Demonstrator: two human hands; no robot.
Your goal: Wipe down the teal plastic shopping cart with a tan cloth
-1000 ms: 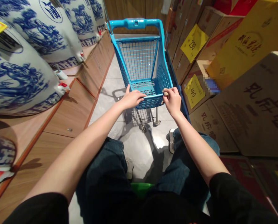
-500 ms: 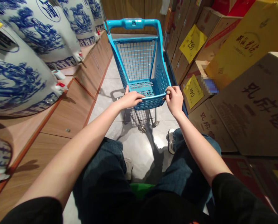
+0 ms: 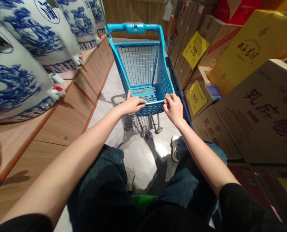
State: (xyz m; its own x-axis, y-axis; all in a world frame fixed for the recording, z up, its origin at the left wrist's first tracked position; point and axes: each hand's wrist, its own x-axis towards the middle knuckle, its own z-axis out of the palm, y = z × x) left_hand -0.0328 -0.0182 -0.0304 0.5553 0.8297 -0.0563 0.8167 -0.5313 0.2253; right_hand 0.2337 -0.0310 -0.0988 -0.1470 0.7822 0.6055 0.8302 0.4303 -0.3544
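A blue plastic shopping cart (image 3: pixel 148 94) stands in front of me, its basket rim toward me and its handle on the far side. My left hand (image 3: pixel 133 104) grips the left part of the near rim, fingers over the edge and thumb raised along the side. My right hand (image 3: pixel 173 108) is closed at the right part of the same rim, pinching a small tan cloth (image 3: pixel 167 97) against it. Most of the cloth is hidden by the fingers. No goods show inside the basket.
Large blue-and-white porcelain jars (image 3: pixel 18 74) with taps line a wooden cabinet (image 3: pixel 71 109) on the left. Stacked cartons (image 3: pixel 259 109) with yellow price signs (image 3: pixel 195 50) rise close on the right. A green seat (image 3: pixel 143 201) shows beneath me.
My right hand has slid left along the rim from the corner, taking the cloth with it. My left hand keeps its hold. The whole view has shifted slightly.
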